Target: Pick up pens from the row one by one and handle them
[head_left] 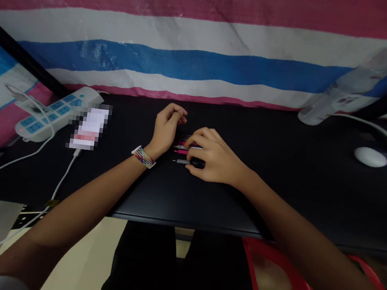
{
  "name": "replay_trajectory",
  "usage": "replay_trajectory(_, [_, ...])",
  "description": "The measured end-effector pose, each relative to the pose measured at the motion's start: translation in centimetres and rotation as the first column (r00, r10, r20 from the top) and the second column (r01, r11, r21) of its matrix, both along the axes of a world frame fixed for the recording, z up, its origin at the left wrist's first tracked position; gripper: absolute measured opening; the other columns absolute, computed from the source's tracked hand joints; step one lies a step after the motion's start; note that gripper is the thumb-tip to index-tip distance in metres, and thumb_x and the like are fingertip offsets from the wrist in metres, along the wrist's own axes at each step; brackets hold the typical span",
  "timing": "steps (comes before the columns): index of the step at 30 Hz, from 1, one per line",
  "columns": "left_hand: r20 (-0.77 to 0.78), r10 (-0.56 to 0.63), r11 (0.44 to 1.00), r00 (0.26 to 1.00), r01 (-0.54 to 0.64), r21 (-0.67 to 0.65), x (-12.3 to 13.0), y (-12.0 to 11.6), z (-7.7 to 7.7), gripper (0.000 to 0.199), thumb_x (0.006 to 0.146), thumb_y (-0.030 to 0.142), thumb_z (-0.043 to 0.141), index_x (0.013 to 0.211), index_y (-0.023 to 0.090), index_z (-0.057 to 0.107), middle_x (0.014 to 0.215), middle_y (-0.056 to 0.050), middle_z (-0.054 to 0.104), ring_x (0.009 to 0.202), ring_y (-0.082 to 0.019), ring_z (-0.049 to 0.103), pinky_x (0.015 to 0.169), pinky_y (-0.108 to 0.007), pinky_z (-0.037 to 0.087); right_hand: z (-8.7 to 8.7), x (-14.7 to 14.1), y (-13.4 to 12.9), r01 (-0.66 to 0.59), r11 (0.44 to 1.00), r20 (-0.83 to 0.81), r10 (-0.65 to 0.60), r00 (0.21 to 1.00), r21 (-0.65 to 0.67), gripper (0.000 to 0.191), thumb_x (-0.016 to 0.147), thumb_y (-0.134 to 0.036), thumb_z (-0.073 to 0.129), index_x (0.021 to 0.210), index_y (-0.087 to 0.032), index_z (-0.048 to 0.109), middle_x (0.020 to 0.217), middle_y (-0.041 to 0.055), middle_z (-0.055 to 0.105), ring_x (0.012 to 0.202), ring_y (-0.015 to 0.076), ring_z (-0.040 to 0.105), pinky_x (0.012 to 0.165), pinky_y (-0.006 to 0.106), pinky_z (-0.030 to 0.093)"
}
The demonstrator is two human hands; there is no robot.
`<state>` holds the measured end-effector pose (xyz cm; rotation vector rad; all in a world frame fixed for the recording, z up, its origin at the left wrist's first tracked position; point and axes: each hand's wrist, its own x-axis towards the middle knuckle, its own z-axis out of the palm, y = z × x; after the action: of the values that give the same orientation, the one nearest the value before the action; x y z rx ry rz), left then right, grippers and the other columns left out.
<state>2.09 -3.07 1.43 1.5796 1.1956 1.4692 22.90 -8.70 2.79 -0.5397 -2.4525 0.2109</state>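
Several pens lie side by side on the black table (179,204), tips pointing left. Among them are a pink pen (180,152) and, nearest me, a pen with a grey front and black barrel (181,161). My right hand (215,157) reaches over the row from the right; its thumb and bent fingers close around the grey-and-black pen. Its other fingers rest over the pens behind. Beyond the pen tips on the left, my left hand (165,130) stands on its edge with fingers curled in. Whatever it may hold is hidden. A colourful woven bracelet (144,157) circles the left wrist.
At left are a white power strip (59,112) with blue sockets and a phone (90,127), blurred out, on a white cable (64,178). A clear bottle (348,89) and a white mouse (370,157) stand right. Striped sheeting (203,66) hangs behind; a red stool (290,279) is below.
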Motion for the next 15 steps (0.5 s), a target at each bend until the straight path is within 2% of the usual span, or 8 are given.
replay_trajectory(4, [0.037,-0.179,0.981,0.983,0.176,0.08,-0.4,-0.1,0.2,0.018,0.102,0.039,0.07,0.094,0.024,0.075,0.086,-0.004,0.072,0.083,-0.019,0.07,0.085,-0.035,0.057,0.3,0.0,0.1,0.01,0.998,-0.045,-0.012,0.999,-0.057,0.01,0.097,-0.02,0.076,0.088,-0.024,0.074,0.106,0.0092,0.08,0.107,0.0313,0.067,0.094,0.05,0.053])
replay_trajectory(7, [0.045,-0.299,0.946,0.953,0.29,0.146,-0.6,-0.3,0.4,0.033,0.105,0.049,0.069,0.089,0.022,0.078,0.087,-0.005,0.075,0.081,-0.02,0.07,0.082,-0.035,0.056,0.5,0.2,0.4,0.052,0.994,-0.16,-0.066,0.985,-0.091,0.011,0.097,-0.018,0.072,0.09,-0.025,0.072,0.099,0.0063,0.08,0.098,0.0278,0.07,0.092,0.047,0.056])
replay_trajectory(10, [-0.032,-0.335,0.928,0.942,0.335,0.162,-0.5,-0.9,0.9,0.046,0.107,0.059,0.068,0.085,0.02,0.079,0.083,-0.006,0.074,0.078,-0.019,0.069,0.076,-0.033,0.054,0.3,0.7,1.0,0.117,0.988,-0.285,-0.142,0.948,-0.101,0.008,0.099,-0.017,0.069,0.093,-0.024,0.071,0.097,0.006,0.079,0.088,0.0239,0.072,0.087,0.041,0.058])
replay_trajectory(13, [-0.126,-0.32,0.929,0.939,0.337,0.15,-0.1,-1.6,1.3,0.047,0.102,0.062,0.077,0.084,0.019,0.078,0.076,-0.003,0.071,0.071,-0.017,0.065,0.068,-0.03,0.049,0.0,1.3,1.7,0.2,0.972,-0.344,-0.231,0.91,-0.124,0.006,0.103,-0.021,0.068,0.098,-0.023,0.072,0.096,0.0055,0.078,0.083,0.0208,0.072,0.08,0.036,0.058])
replay_trajectory(15, [-0.152,-0.297,0.937,0.943,0.318,0.142,0.2,-1.7,1.3,0.044,0.099,0.061,0.082,0.084,0.02,0.077,0.073,-0.002,0.071,0.067,-0.015,0.063,0.065,-0.029,0.048,-0.2,1.7,2.1,0.221,0.964,-0.349,-0.26,0.9,-0.148,0.008,0.106,-0.025,0.068,0.102,-0.022,0.074,0.097,0.0055,0.078,0.083,0.0203,0.072,0.08,0.035,0.057])
